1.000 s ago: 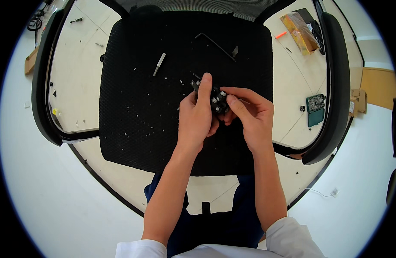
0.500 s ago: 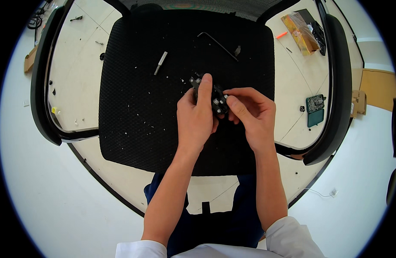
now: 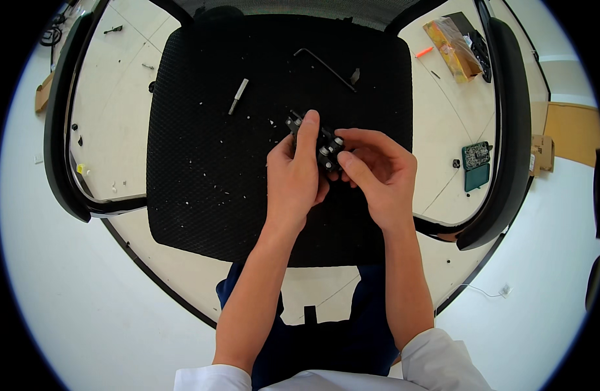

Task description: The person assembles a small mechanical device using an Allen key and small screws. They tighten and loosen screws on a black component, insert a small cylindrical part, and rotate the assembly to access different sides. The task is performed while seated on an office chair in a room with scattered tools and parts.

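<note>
Above the middle of the black chair seat (image 3: 209,150), my left hand (image 3: 295,173) is closed round a small black mechanical assembly (image 3: 326,148) with silvery round fittings. The left thumb lies along its top. My right hand (image 3: 381,173) has its thumb and index finger at the assembly's right end, by the silvery fittings. Its other fingers curl underneath, partly hidden. Much of the assembly is covered by my hands. Beyond them on the seat lie a screwdriver-like tool with a white handle (image 3: 242,88) and a long L-shaped hex key (image 3: 326,68).
White crumbs dot the seat, and a small grey piece (image 3: 355,76) lies beside the hex key. Armrests (image 3: 68,124) flank it. On the floor at the right are an open green case (image 3: 476,176), an orange pen-like stick (image 3: 424,52) and a yellow box (image 3: 452,49).
My right thumb has slid slightly down and left on the assembly, and more of the silvery fittings show. The left hand keeps its hold. The whole view has shifted slightly.
</note>
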`<state>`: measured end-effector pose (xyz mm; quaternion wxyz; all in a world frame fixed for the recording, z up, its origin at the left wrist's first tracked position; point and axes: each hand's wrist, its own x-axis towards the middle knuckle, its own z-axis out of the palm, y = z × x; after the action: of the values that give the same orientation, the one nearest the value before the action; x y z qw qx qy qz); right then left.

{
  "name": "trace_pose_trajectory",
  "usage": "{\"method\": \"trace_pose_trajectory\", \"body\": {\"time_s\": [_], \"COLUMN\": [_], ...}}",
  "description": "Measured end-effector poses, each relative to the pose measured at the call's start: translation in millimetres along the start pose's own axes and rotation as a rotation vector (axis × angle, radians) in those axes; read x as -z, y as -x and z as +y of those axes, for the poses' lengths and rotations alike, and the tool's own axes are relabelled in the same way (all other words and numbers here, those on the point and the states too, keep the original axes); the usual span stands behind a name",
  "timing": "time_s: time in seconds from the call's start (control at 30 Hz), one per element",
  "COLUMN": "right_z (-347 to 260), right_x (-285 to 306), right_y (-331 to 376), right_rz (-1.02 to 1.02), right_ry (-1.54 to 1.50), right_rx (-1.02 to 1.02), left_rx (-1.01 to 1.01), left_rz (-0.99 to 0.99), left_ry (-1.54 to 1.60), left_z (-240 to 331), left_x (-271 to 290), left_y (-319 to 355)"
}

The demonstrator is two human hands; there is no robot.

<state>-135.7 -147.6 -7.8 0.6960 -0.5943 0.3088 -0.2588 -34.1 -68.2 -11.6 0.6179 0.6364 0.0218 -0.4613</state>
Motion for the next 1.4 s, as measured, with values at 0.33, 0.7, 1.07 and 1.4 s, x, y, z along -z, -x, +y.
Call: {"method": "trace_pose_trajectory", "body": {"time_s": [0.33, 0.7, 1.07, 1.4], "right_z": [3.7, 15.4, -0.2, -11.6], "right_x": [3.5, 16.1, 17.6, 13.2], "right_y": [0.8, -10.9, -10.9, 4.0], "right_rz": [-0.125, -0.047, -0.022, -0.139], "right_ry": [0.077, 0.937, 0.408, 0.418], "right_rx": [0.018, 0.227, -0.126, -0.040], "left_rx": [0.028, -0.152, -0.276, -0.377], "left_rz": [-0.112, -0.019, 0.134, 0.108], "left_ry": [0.124, 0.199, 0.174, 0.188], "left_z": [-2.7, 5.6, 12.9, 7.7], "left_x": [8.0, 27.6, 33.9, 37.2], "left_y": [-2.3, -11.2, -10.1, -19.2]}}
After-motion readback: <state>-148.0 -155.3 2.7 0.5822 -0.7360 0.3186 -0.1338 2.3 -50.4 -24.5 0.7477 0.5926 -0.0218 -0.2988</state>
